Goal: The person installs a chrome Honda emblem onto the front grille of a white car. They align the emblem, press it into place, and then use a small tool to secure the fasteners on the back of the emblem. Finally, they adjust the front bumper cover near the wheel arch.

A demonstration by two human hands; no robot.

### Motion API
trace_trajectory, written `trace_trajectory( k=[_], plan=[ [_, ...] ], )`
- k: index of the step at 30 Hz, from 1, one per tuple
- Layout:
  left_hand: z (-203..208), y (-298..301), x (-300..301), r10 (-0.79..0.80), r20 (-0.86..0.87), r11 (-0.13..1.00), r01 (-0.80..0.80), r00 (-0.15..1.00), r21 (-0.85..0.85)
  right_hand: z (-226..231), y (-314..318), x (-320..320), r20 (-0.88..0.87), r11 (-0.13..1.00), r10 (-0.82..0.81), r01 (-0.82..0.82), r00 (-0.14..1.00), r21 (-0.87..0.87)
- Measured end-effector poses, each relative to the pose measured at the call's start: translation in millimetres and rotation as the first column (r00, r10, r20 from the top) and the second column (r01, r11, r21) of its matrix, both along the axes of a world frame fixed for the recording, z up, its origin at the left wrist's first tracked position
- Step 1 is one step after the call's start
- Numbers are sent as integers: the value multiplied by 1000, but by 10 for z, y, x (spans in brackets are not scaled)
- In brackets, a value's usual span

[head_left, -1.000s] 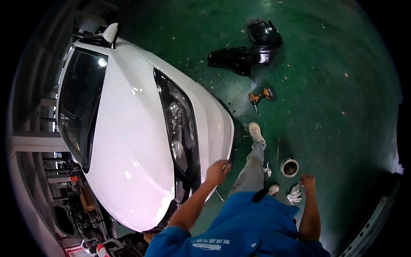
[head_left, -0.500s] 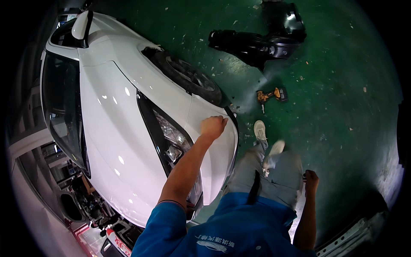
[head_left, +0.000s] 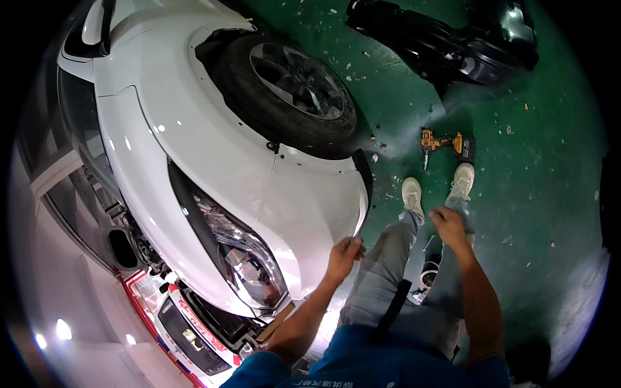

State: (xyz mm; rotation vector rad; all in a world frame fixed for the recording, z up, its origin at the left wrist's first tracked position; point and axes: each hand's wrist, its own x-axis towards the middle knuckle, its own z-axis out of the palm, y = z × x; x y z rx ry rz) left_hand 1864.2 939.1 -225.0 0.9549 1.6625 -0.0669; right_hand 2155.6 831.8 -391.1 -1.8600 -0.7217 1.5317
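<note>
A white car's front corner fills the left side, with its bumper (head_left: 310, 226), headlight (head_left: 249, 262) and front wheel (head_left: 294, 84). My left hand (head_left: 345, 257) hovers by the bumper's outer edge, fingers curled closed. Whatever it may hold is hidden. Over my right shin, my right hand (head_left: 449, 226) is also curled, and I cannot make out anything in it. A yellow and black cordless impact wrench (head_left: 445, 145) lies on the green floor just beyond my shoes, its socket end toward me.
Black moulded plastic panels (head_left: 453, 48) lie on the floor at the far right. Small debris is scattered over the green floor (head_left: 517, 174). Behind the hood, at lower left, a red and white vehicle (head_left: 197, 336) is visible. A dark cylindrical object (head_left: 428, 277) shows between my legs.
My left hand has come off the bumper's top toward me. My right hand has swung from beside my hip to in front of my leg. The view has shifted closer to the wheel.
</note>
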Motion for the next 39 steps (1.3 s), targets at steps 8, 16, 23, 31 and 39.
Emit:
trace_trajectory(
  k=[8,16,23,31,39],
  plan=[
    [-485,-273,301,256,63,964,-259,965,54,302,1851,-109,-149,931,276,-226,950,286],
    [-1007,-53,585,214,15,914,-206,977,349,372,3343,-1243,-309,714,333,-25,891,699],
    [-1930,-172,677,690,346,559,-772,635,302,-7,3524,-1766,-321,480,370,116,872,869],
    [-1972,-250,674,810,227,258,-676,541,690,-154,3534,-1980,-318,410,345,163,883,897],
    [-2008,-124,589,808,-69,357,-394,585,847,-74,3522,-2028,-274,407,259,152,926,901]
  ],
)
